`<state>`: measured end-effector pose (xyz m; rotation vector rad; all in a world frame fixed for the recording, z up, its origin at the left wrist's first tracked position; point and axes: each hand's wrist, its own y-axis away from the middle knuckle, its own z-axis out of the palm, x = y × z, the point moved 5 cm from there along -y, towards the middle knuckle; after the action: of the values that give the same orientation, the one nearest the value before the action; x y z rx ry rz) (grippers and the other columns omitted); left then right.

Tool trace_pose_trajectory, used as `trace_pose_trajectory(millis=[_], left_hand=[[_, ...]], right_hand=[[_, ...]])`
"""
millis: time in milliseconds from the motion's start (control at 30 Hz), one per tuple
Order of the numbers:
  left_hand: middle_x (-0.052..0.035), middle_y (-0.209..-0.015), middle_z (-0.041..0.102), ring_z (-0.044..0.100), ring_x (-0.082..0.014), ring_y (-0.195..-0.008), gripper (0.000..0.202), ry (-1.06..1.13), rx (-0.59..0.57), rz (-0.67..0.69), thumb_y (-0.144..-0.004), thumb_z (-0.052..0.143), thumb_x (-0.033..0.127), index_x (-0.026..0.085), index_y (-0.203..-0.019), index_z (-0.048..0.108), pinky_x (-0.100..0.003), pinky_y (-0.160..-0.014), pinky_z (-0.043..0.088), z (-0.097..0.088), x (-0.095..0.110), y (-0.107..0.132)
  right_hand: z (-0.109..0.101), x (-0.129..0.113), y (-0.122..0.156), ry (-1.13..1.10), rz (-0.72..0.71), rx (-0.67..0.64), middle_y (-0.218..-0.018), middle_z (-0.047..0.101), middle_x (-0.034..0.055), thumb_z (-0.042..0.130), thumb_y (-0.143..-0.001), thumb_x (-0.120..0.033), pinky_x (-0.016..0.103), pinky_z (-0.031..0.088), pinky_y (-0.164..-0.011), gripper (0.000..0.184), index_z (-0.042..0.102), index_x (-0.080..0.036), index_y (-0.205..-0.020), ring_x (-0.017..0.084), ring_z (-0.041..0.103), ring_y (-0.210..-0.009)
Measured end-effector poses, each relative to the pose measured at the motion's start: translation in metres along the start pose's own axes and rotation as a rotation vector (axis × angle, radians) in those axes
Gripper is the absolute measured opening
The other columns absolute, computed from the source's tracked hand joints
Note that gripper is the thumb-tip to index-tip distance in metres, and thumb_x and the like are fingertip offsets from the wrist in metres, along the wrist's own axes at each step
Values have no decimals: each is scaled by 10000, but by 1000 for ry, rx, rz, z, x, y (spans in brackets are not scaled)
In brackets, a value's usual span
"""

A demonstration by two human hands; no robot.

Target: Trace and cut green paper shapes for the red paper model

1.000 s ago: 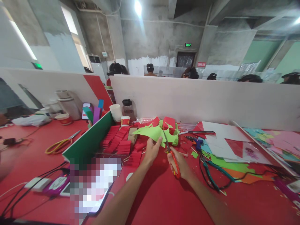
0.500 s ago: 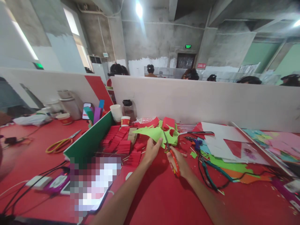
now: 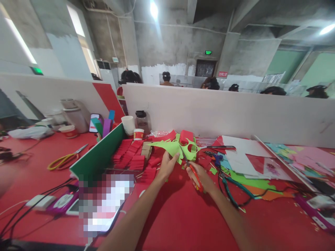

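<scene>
A light green sheet of paper point(image 3: 170, 146), ragged and with holes cut in it, is pinched in my left hand point(image 3: 168, 165) between thumb and fingers. My right hand point(image 3: 198, 176) is closed on orange-handled scissors point(image 3: 195, 170), whose blades point up and left against the paper's lower edge. Small green scraps point(image 3: 213, 170) lie to the right of the scissors. Behind and left of the paper are several folded red paper pieces point(image 3: 136, 162) and a brown cardboard piece point(image 3: 146, 150).
A green divider point(image 3: 101, 153) stands at left, with yellow-handled scissors point(image 3: 65, 161) beyond it. Paper cups point(image 3: 138, 134) and a bottle point(image 3: 141, 121) stand behind. Teal-handled pliers point(image 3: 235, 191), a blue glue gun point(image 3: 216, 158) and white sheets point(image 3: 243, 157) lie at right. A blurred-out phone point(image 3: 115, 205) lies at front left.
The scissors have shifted slightly down and left along the green paper, and my right hand has turned a little with them. The whole view has slid slightly left.
</scene>
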<state>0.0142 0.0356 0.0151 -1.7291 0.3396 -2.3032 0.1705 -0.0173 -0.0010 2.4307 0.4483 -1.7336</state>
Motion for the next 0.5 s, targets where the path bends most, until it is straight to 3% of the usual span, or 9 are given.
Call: trace_pose_trajectory(millis=[500], left_hand=[[-137, -1239, 659, 610, -262, -1147, 496, -24, -79, -27, -761, 759, 380, 170, -1176, 588, -386, -983, 469, -5, 3, -3]], right_hand=[[-6, 10, -3, -33, 5, -49, -538, 450, -72, 511, -897, -659, 216, 379, -335, 458, 563, -213, -987, 93, 401, -333]])
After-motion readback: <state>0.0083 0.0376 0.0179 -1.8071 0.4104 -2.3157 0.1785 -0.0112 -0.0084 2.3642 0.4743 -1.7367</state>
